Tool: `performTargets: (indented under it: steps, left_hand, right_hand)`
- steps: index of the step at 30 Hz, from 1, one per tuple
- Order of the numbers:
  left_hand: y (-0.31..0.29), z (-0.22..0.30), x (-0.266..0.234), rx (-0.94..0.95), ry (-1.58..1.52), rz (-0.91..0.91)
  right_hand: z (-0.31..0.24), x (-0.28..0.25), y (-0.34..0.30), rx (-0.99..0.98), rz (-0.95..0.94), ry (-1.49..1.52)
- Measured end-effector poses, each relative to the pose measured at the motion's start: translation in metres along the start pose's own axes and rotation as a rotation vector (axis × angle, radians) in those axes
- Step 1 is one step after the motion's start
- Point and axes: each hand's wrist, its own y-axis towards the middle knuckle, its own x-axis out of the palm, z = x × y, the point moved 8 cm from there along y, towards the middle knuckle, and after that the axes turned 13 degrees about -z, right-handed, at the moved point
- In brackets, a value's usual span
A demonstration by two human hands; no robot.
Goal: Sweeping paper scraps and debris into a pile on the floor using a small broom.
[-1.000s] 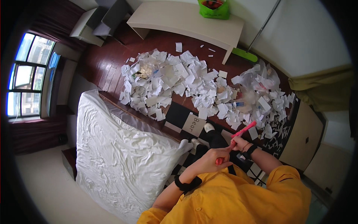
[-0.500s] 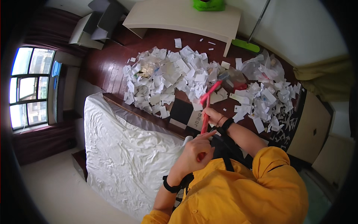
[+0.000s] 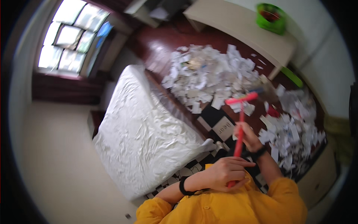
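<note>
Though blurred at the crossbar (image 3: 241,99) and partly covered by both grips, can make out a pink T-shaped tool (image 3: 238,146) just right of centre, held low by the left hand (image 3: 227,173), with index finger (image 3: 243,161) stretched out, and mid-shaft by the right hand (image 3: 248,137). Can trace its long axis almost upright, with the crossbar end topmost and leaning slightly right, but cannot identify the dark bluish smear (image 3: 256,90) beside it. Can see crumpled white sheeting (image 3: 149,130) at centre-left, flat paper scraps (image 3: 216,76) heaped upper centre.

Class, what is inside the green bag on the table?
Something red, too blurred to identify, shows inside the green bag; its sides cover whatever lies deeper.
</note>
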Motion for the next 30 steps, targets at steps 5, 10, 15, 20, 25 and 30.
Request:
performTargets:
  steps: [5,10,15,20,25,30]
  left_hand:
    - [-0.003,-0.038,0.018,-0.087,-0.176,0.063]
    - [-0.010,-0.088,0.044,-0.255,-0.307,-0.022]
    - [-0.008,-0.097,0.041,-0.230,-0.132,0.088]
    - [0.001,-0.091,0.038,-0.246,0.203,0.058]
    - [-0.007,-0.063,0.016,-0.196,0.244,0.057]
    - [-0.014,-0.024,-0.001,-0.166,0.201,0.142]
  right_hand:
    - [0.025,-0.066,-0.051,0.147,0.129,0.091]
    - [0.038,-0.142,-0.060,0.253,0.244,-0.369]
    - [0.043,-0.131,0.011,0.439,0.155,0.086]
    - [0.037,-0.069,0.102,0.507,0.151,0.411]
    - [0.022,-0.003,0.143,0.459,-0.034,0.364]
    - [0.013,0.014,0.116,0.474,-0.083,0.346]
